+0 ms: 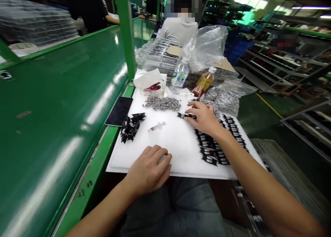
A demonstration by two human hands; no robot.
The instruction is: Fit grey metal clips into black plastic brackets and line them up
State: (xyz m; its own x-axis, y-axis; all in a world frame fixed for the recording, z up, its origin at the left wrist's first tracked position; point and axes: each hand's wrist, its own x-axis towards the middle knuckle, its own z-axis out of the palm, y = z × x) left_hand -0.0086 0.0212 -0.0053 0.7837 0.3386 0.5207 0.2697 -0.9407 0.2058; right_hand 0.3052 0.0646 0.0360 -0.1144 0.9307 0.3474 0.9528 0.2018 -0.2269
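My right hand [204, 118] lies at the upper right of a white plastic board [176, 154], its fingertips pinching a short black strip of small parts [186, 115]. Longer black strips set with silver pieces [210, 149] spread in rows below that hand. My left hand [148, 169] rests curled near the board's front edge, with nothing visible in it. A heap of loose black parts [131, 126] sits left of a small clear syringe [157, 126]. Beyond them lies a pile of small silver metal parts [162, 103], and a plastic bag of similar pieces [219, 99] slumps at the far right.
A long green workbench [57, 109] runs along the left, with a black phone [119, 111] at the board's edge. A water bottle [180, 73], an amber bottle [203, 82] and stacked clear trays [160, 54] stand behind the board. A co-worker [178, 32] sits opposite.
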